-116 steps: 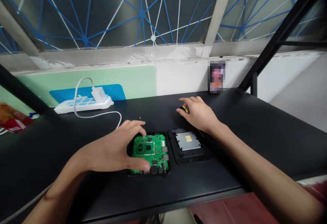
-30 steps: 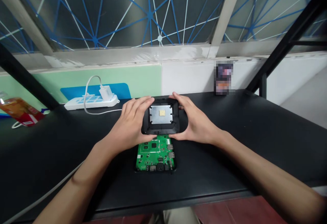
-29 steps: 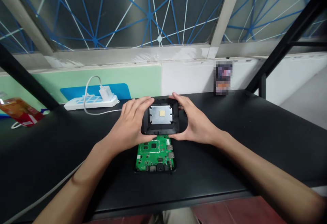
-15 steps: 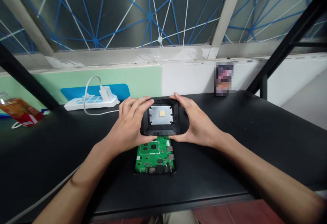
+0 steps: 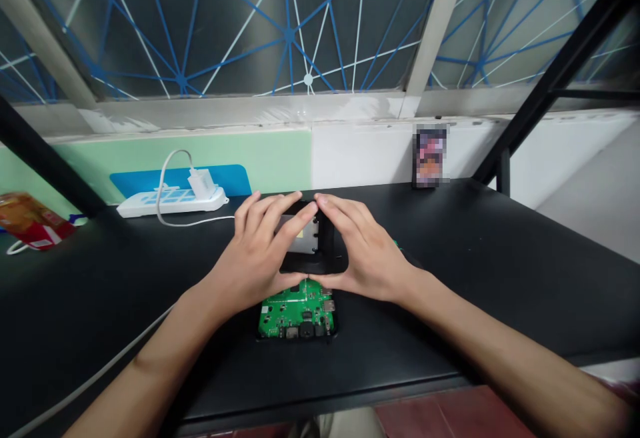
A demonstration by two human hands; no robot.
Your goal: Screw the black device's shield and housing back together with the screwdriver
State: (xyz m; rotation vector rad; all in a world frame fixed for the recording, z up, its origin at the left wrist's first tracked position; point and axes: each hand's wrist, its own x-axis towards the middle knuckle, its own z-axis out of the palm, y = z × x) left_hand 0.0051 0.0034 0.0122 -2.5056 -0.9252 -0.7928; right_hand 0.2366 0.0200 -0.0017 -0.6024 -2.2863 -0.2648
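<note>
Head view: both hands draw together around the black cover

The left hand (image 5: 255, 258) and right hand (image 5: 367, 248) are half open, curved around the black cover (image 5: 327, 245) with fingers along its far side and thumbs along its near side. A moment ago they framed it from either side, well apart; now their fingertips and thumbs meet or nearly meet. The cover's metal plate (image 5: 306, 245), fully exposed before, is partly hidden by the left fingers, as is its yellowish pad (image 5: 300, 233). The cover sits above the far part of the green circuit board (image 5: 293, 311), which lies in its black casing on the bench (image 5: 400, 371); whether they touch, I cannot tell. Farther back, the white power strip (image 5: 150, 205) holds a plugged-in charger (image 5: 201, 183) as before.
</note>
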